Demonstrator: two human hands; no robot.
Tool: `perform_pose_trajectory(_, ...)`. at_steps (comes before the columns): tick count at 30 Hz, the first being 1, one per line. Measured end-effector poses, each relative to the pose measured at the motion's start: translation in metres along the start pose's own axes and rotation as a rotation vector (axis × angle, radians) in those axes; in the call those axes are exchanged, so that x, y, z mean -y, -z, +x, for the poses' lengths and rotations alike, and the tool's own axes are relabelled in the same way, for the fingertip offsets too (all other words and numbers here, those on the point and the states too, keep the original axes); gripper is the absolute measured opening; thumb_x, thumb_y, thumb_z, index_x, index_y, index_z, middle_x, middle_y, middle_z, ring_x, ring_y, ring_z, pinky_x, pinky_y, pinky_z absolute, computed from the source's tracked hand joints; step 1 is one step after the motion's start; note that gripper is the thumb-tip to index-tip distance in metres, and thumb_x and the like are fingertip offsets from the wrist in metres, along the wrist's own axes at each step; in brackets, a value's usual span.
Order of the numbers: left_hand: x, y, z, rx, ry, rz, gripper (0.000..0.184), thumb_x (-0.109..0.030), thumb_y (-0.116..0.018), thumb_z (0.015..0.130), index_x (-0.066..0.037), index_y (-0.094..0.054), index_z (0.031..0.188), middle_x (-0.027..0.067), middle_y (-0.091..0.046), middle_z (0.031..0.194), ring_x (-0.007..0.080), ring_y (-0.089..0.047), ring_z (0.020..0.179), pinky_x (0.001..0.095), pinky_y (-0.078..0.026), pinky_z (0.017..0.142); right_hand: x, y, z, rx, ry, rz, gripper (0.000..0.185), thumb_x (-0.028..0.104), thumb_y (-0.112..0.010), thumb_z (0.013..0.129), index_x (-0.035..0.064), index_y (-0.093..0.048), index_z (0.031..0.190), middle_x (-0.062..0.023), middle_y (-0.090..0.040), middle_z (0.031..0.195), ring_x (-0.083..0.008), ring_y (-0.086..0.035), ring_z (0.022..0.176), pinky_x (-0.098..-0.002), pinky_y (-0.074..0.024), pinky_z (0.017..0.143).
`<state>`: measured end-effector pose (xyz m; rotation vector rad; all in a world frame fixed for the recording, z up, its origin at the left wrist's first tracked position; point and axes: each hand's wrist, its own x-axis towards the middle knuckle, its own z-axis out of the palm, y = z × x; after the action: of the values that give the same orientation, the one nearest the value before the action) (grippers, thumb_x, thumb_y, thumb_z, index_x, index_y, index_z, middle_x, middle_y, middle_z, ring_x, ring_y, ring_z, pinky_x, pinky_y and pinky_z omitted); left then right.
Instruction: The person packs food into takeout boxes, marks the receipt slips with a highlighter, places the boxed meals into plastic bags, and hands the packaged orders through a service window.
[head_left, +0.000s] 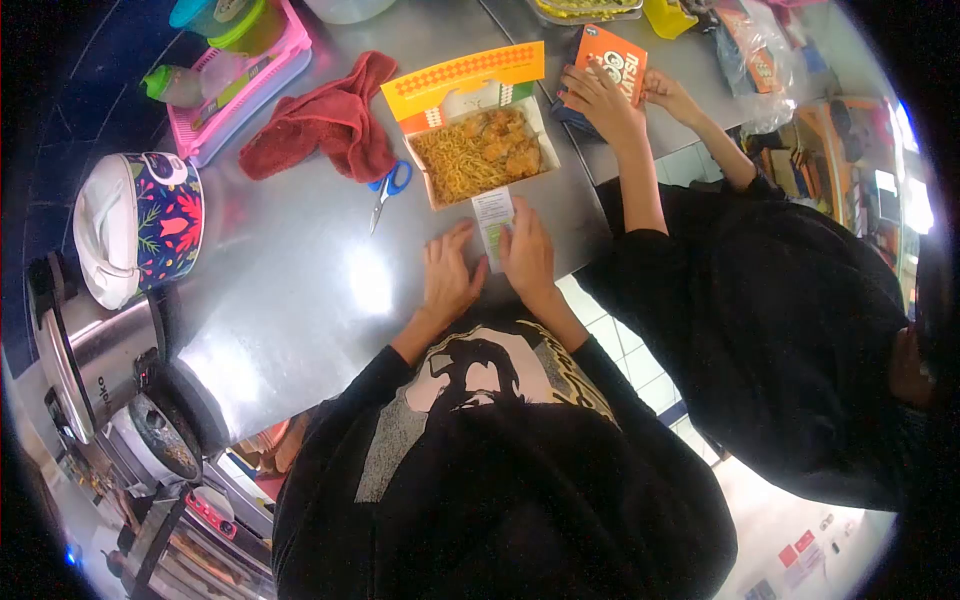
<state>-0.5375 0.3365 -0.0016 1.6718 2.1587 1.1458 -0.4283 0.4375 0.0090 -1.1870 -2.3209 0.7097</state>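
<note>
An open food box (465,72) with noodles (448,165) and browned pieces stands on the metal table, its lid raised. A narrow printed paper slip (492,222) lies at its near edge. My right hand (528,250) has its fingers on the slip's right side. Left of the slip, my left hand (449,272) rests on the table with fingers apart, its thumb close to the slip's lower end. Blue-handled scissors (390,190) lie beyond my left hand. A crumpled red cloth (325,125) lies left of the box.
At the right, another person's hands (612,108) hold an orange box (622,60). A pink basket (240,95) with containers stands at the back left. A patterned round container (165,215) and a steel cooker (110,340) are at the left. A plastic bag (765,80) lies back right.
</note>
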Motion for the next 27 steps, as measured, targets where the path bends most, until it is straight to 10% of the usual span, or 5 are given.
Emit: perform_pose_trajectory(27,0.003,-0.008,-0.002,0.018,-0.019,0.07,0.074,-0.017,-0.073,0.066,0.004,-0.038,0.128,0.0084,-0.039,0.142,0.0313,-0.046,0.102,0.0436,-0.035,0.087,0.006,-0.005,-0.012,-0.092,0.107,-0.027,0.052,0.016,-0.063,0.078,-0.0063,-0.044,0.121,-0.0211,-0.053,0.107,-0.0386,-0.053,0.096,-0.0448,-0.0406,0.082)
